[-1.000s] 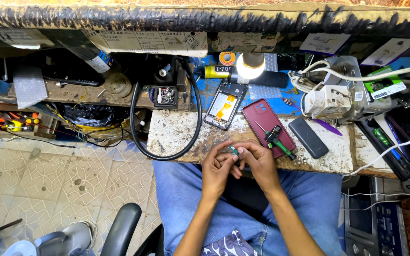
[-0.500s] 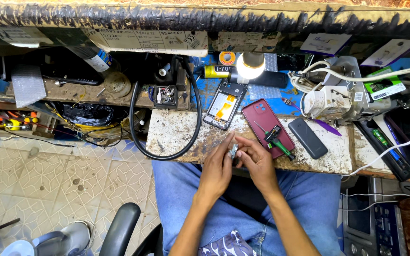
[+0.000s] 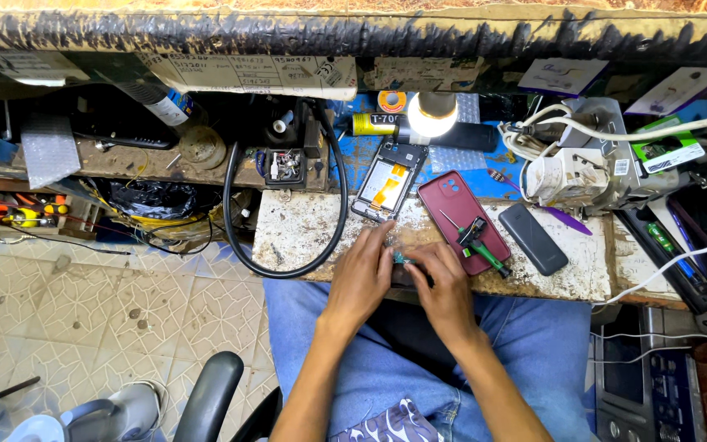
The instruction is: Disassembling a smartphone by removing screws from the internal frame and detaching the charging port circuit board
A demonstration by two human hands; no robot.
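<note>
Your left hand and right hand pinch a small green part; loosen, and it may drop from the workbench edge.

Head view: from my head, facing steeply down; workbench across the frame's upper half
Nearness: close; my lap and forearms fill the lower centre
</note>
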